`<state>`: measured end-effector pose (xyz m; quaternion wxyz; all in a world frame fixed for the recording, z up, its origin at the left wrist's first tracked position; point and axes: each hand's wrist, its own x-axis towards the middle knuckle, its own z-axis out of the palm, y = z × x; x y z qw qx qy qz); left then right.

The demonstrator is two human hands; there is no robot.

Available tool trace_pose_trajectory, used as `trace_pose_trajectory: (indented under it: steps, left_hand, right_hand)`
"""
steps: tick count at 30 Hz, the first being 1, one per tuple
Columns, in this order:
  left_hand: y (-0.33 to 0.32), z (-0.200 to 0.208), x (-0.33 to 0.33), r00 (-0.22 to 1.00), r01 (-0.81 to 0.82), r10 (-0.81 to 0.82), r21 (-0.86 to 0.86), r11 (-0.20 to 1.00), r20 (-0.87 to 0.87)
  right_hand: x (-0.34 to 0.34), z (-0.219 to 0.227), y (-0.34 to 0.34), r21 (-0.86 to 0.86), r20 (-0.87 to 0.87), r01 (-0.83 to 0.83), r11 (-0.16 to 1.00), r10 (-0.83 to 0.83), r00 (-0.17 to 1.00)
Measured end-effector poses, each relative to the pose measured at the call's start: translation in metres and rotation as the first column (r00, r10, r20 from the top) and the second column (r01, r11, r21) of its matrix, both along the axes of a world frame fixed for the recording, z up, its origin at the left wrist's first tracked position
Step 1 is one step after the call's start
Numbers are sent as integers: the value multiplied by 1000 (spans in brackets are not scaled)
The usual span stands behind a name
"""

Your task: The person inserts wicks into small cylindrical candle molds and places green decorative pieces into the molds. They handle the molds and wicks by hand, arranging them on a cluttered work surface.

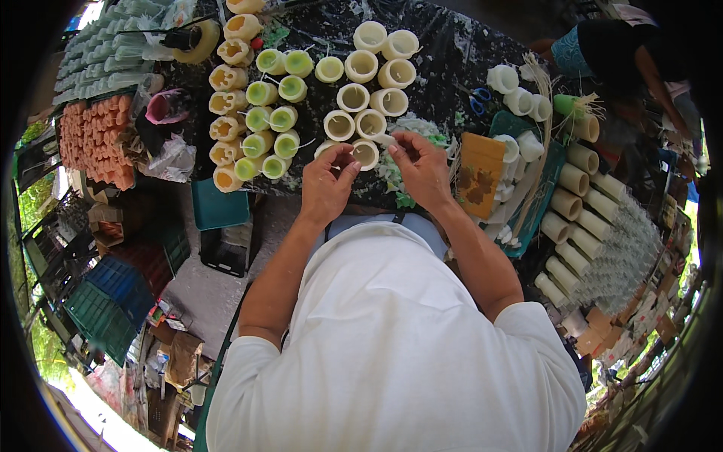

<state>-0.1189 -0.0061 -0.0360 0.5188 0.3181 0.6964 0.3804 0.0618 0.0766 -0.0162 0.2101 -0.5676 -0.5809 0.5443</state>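
My left hand [328, 184] and my right hand [418, 167] are raised together over the near edge of a black-covered table [444, 53]. Both pinch a thin white wick or strip [380, 139] stretched between their fingertips. Right below them sits a cream hollow candle shell [366, 154], the nearest of several cream candle shells [361, 66] standing in a cluster. Whether the wick enters that shell I cannot tell.
Green candles [273, 119] and orange-filled ones [226, 102] stand in rows at left. Orange candles [98, 139] fill a tray further left. At right lie blue scissors [477, 100], a teal tray [538, 200] with white pieces, and cream cylinders [576, 207]. Another person [610, 53] sits opposite. Crates [109, 301] stand on the floor.
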Motion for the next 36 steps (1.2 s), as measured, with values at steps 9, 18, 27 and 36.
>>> trace_pose_trajectory:
  steps: [9,18,27,36]
  left_hand:
    - [-9,-1,-15,995,20,-20,-9,1000,-99]
    - [-27,-1,-1,994,81,-82,-24,996,-65]
    - [-35,-5,30,931,360,-359,4,933,-72]
    - [-17,-10,50,894,433,-419,59,900,-161]
  right_hand:
    - [-25,-39,34,201,295,-215,956,150,944]
    - [82,-72,18,196,477,-83,977,-21,878]
    - [59,-167,56,549,616,-486,680,63,785]
    - [100,-127,21,50,103,-55,997,50,993]
